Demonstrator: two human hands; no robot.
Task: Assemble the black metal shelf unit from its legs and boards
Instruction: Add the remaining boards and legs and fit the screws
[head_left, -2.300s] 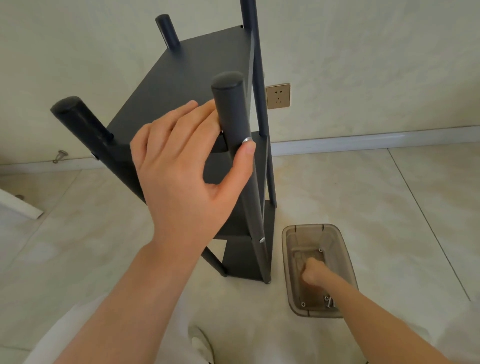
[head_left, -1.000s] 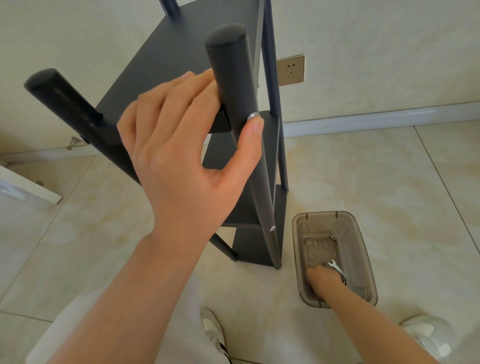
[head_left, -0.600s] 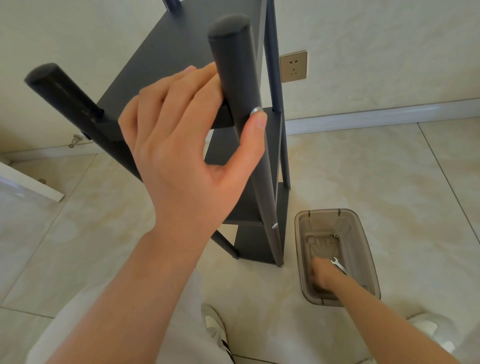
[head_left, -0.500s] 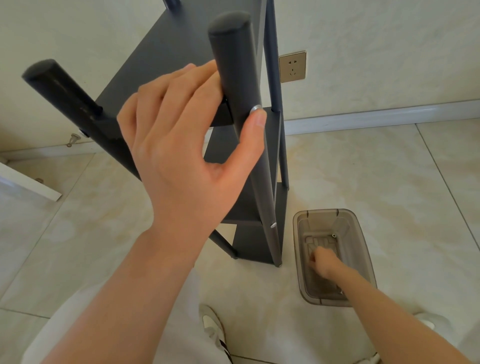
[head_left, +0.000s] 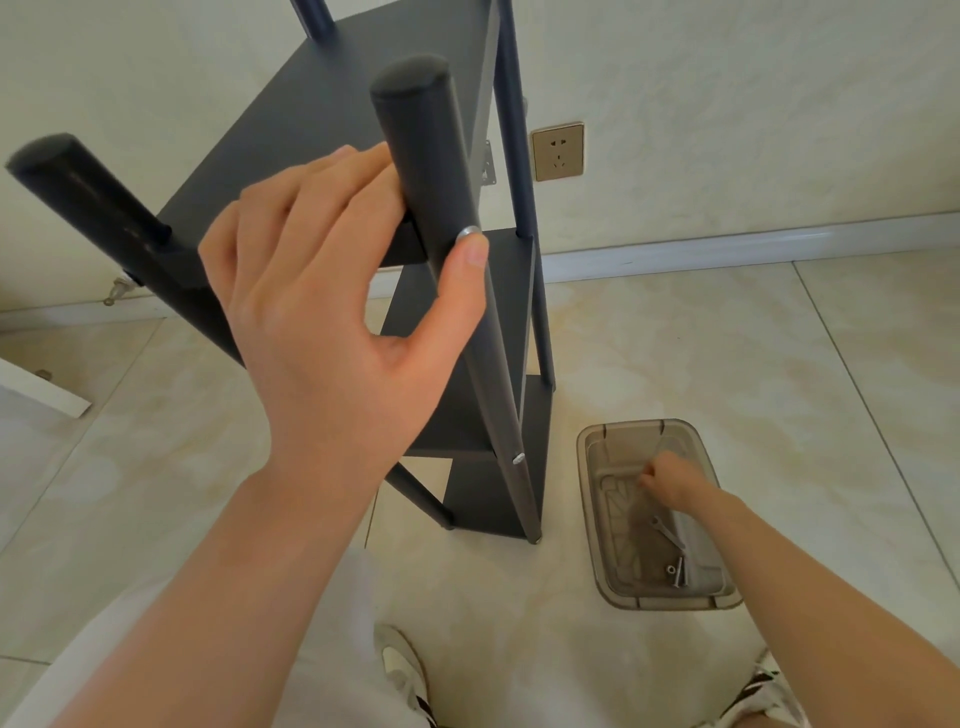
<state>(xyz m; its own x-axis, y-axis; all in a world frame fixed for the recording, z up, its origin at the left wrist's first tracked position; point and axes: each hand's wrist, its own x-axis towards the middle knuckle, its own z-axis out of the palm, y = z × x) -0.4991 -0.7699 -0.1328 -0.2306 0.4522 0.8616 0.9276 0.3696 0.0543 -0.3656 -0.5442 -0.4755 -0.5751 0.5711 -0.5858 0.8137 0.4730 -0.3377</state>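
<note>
The left hand (head_left: 337, 322) is wrapped round the front leg (head_left: 421, 150) of the shelf unit (head_left: 488, 499), fingers behind it. Its thumb tip is pressed on a silver bolt head (head_left: 469, 232) level with the top board (head_left: 332, 104).

The right hand (head_left: 672, 478) is lowered into the plastic tray (head_left: 654, 605) on the floor with its fingers curled; whether anything is pinched cannot be told. A small wrench (head_left: 667, 532) and loose bolts (head_left: 675, 574) lie just behind it.

The leg's long axis runs steeply down to the floor beside the tray. The bolt head is placed well above and left of the right hand. The far legs are cut off by the frame's upper edge.
</note>
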